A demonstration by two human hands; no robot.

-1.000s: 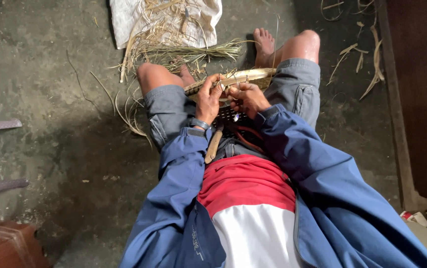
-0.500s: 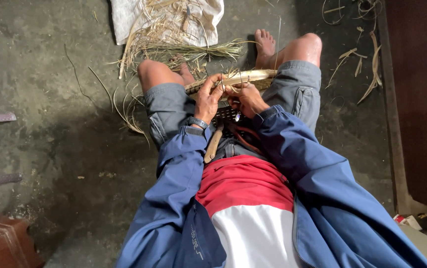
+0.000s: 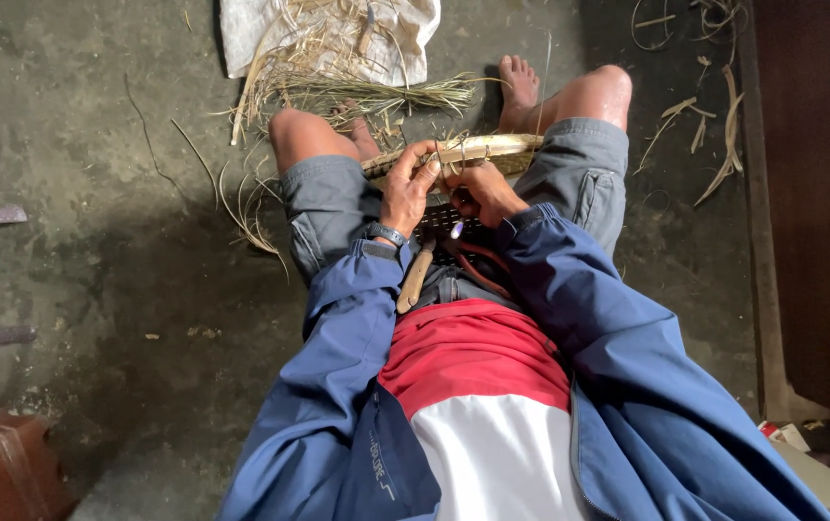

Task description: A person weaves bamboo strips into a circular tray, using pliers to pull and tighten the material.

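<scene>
At frame centre, one left hand (image 3: 405, 193) and one right hand (image 3: 484, 191) both clasp the rim of a single woven basket (image 3: 492, 148) resting across two bare knees, one cloth (image 3: 251, 34) strewn with straw above.

Rough grey concrete floor (image 3: 96, 145) (dimly lit), dark wooden furniture (image 3: 820, 193) at right

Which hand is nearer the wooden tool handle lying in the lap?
Left. The left hand grips the woven basket rim directly above the wooden handle; the right hand works the rim further to the handle's right.
</scene>
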